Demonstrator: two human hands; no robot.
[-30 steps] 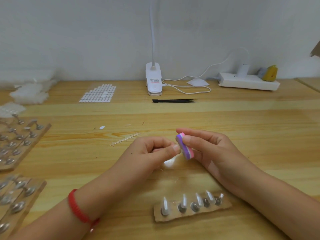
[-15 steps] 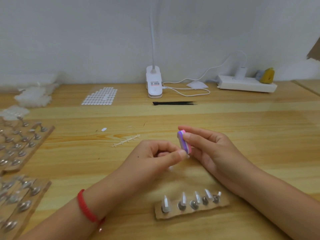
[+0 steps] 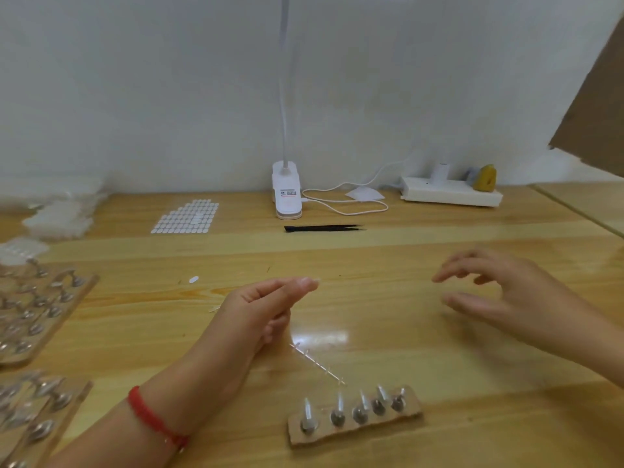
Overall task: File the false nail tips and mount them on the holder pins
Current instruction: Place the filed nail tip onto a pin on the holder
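My left hand (image 3: pixel 266 309) hovers over the middle of the wooden table, thumb and forefinger pinched on a small clear nail tip (image 3: pixel 314 281) that barely shows. My right hand (image 3: pixel 499 298) is off to the right, blurred, fingers spread and holding nothing. The pink and purple file is not in sight. A cardboard holder strip (image 3: pixel 354 430) with several upright pins lies near the front edge, most pins carrying clear tips. A clear plastic sprue (image 3: pixel 317 363) lies between my left hand and the strip.
Boards of mounted holders (image 3: pixel 37 309) fill the left edge. At the back stand a white clip lamp (image 3: pixel 286 194), black tweezers (image 3: pixel 324 228), a sheet of adhesive dots (image 3: pixel 187 217) and a power strip (image 3: pixel 450 195). Brown cardboard (image 3: pixel 594 106) hangs at the upper right.
My right hand has pulled away to the right and no longer holds the file. My left hand stays pinched and has straightened out. The view has tilted upward.
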